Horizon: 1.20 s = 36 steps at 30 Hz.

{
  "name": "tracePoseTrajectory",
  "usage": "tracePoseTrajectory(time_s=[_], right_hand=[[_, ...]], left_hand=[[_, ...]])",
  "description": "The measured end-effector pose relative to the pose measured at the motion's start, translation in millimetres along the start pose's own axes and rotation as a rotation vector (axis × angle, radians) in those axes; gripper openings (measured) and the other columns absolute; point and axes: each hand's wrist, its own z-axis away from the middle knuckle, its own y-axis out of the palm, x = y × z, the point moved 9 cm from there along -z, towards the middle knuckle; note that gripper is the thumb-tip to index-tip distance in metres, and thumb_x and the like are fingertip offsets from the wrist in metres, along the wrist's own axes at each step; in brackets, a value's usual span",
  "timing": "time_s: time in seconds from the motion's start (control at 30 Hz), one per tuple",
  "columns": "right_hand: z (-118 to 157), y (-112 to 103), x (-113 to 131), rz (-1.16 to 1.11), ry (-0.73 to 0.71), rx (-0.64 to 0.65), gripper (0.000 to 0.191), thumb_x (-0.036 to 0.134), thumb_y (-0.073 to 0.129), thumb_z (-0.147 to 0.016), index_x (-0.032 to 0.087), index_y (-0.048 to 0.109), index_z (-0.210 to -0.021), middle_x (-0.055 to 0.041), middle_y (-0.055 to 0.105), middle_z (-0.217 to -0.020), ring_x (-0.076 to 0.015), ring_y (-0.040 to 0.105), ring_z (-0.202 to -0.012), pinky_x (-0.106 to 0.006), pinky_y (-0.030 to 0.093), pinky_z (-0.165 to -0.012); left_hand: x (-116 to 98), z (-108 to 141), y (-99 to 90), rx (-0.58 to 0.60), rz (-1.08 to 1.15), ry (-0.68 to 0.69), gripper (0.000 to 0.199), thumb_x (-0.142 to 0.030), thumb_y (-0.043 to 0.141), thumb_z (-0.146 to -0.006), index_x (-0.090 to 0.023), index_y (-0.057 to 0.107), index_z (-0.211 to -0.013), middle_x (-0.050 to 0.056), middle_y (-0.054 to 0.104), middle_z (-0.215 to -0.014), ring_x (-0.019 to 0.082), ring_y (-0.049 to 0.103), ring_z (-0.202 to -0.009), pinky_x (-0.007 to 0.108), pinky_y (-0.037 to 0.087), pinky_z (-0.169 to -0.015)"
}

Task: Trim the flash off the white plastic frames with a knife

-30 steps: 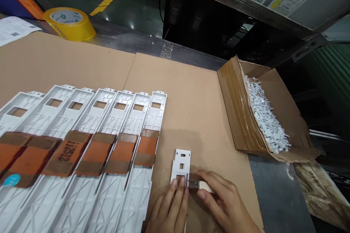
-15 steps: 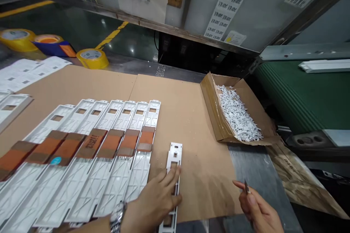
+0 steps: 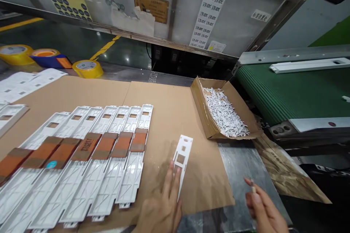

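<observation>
My left hand [image 3: 161,204] holds a slim white plastic strip [image 3: 183,149] with square and round cutouts, over the cardboard sheet. Two fingers stretch along its near part, and the thumb is at its right side. The strip's near end is hidden by the hand. At the lower right, my right hand [image 3: 264,207] pinches a small, thin pointed tool [image 3: 252,184] between thumb and forefinger. Its exact kind is too small to make out. To the left, several wide white plastic panels [image 3: 104,189] lie side by side, with reddish-brown blocks [image 3: 106,145] resting across them.
An open cardboard box [image 3: 201,107] of small white plastic pieces [image 3: 224,113] stands at the right. Beyond it runs a green conveyor belt [image 3: 308,94] bearing a long white part [image 3: 308,64]. Tape rolls [image 3: 87,68] and printed sheets [image 3: 30,82] lie at the back left.
The white strip has turned, its broad face now showing and its far end leaning right. My left hand moved with it. The view has shifted slightly right; the right hand keeps its pinch.
</observation>
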Motion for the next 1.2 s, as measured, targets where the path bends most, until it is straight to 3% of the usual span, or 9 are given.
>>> tracePoseTrajectory(time_s=[0.1,0.17,0.27,0.37,0.5,0.7,0.87,1.2], right_hand=[[-6,47,38,0.07,-0.126,0.109,0.033,0.04,0.046,-0.092,0.022,0.06,-0.116,-0.0061,0.069,-0.107,-0.0216,0.066,-0.095,-0.025,0.056,-0.072],[-8,77,64,0.095,-0.25,0.182,0.031,0.036,0.043,-0.094,0.022,0.06,-0.116,-0.0055,0.067,-0.112,-0.0198,0.064,-0.102,-0.025,0.054,-0.08],[-10,109,86,0.163,-0.378,0.254,0.03,0.031,0.039,-0.096,0.022,0.057,-0.118,-0.0046,0.068,-0.103,-0.0163,0.066,-0.093,-0.022,0.053,-0.074],[-12,129,94,0.289,-0.458,0.292,0.031,0.032,0.038,-0.097,0.022,0.055,-0.12,-0.004,0.067,-0.088,-0.0161,0.067,-0.078,-0.022,0.051,-0.062],[-17,142,99,0.436,-0.527,0.314,0.031,0.033,0.037,-0.097,0.023,0.055,-0.12,-0.0029,0.064,-0.08,-0.0171,0.065,-0.072,-0.024,0.048,-0.057],[-26,150,112,0.502,-0.564,0.285,0.033,0.033,0.032,-0.098,0.024,0.061,-0.112,-0.0016,0.063,-0.074,-0.0164,0.065,-0.066,-0.024,0.043,-0.054],[-31,154,121,0.531,-0.602,0.275,0.037,0.032,0.029,-0.099,0.023,0.064,-0.107,-0.0014,0.063,-0.072,-0.0161,0.064,-0.063,-0.025,0.042,-0.054],[-35,156,126,0.548,-0.628,0.3,0.038,0.032,0.028,-0.099,0.023,0.065,-0.107,-0.0018,0.065,-0.073,-0.0155,0.064,-0.065,-0.025,0.041,-0.055]], left_hand=[[-5,17,24.9,0.108,-0.036,0.004,0.057,-0.015,0.045,-0.077,-0.003,0.043,-0.132,0.019,0.043,-0.139,0.017,0.064,-0.072,0.023,0.049,-0.047],[-8,24,37.3,0.158,-0.103,0.007,0.054,-0.016,0.049,-0.075,-0.006,0.05,-0.128,0.017,0.046,-0.136,0.017,0.062,-0.065,0.026,0.05,-0.049],[-9,25,48.8,0.203,-0.176,-0.02,0.048,-0.022,0.055,-0.075,-0.015,0.057,-0.123,0.013,0.051,-0.132,0.015,0.056,-0.05,0.029,0.046,-0.042],[-8,18,51.0,0.185,-0.081,-0.044,0.049,-0.033,0.064,-0.071,-0.016,0.062,-0.117,0.011,0.059,-0.125,0.019,0.059,-0.065,0.03,0.049,-0.053],[1,10,52.8,0.151,0.087,-0.092,0.056,-0.042,0.07,-0.065,-0.015,0.064,-0.114,0.009,0.064,-0.118,0.019,0.057,-0.078,0.028,0.046,-0.064],[2,12,68.2,0.218,0.133,-0.08,0.061,-0.037,0.064,-0.07,-0.015,0.053,-0.126,0.01,0.041,-0.141,0.018,0.052,-0.072,0.03,0.041,-0.059],[-1,12,68.6,0.191,0.085,-0.043,0.048,-0.028,0.054,-0.076,-0.015,0.056,-0.122,0.013,0.049,-0.135,0.017,0.051,-0.068,0.031,0.036,-0.057],[0,11,67.4,0.148,0.067,-0.042,0.043,-0.028,0.055,-0.075,-0.017,0.059,-0.117,0.011,0.056,-0.129,0.017,0.049,-0.067,0.031,0.034,-0.056]])
